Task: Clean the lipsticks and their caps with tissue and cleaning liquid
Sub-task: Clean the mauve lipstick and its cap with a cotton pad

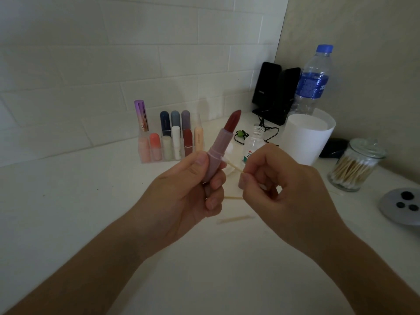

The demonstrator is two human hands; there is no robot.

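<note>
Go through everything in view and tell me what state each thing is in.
lipstick: uncapped, bullet up, gripped by left hand
cotton swab: pinched by right hand, tip at lipstick collar
cleaning liquid bottle: upright, cap off
water bottle: upright, capped
swab jar: lid on
organizer lipsticks: upright, capped

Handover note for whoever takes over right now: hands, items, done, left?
Left hand grips the uncapped lipstick, red bullet extended, tilted up and right.
Right hand pinches a cotton swab, tip at the lipstick's collar.
Cleaning liquid bottle stands open behind the hands. Other lipsticks sit capped in the clear organizer. Two swabs lie on the counter.
Done: cannot tell how many are cleaned.
Left: finish this collar, clean its cap (not in view), then likely the organizer's lipsticks.
</note>
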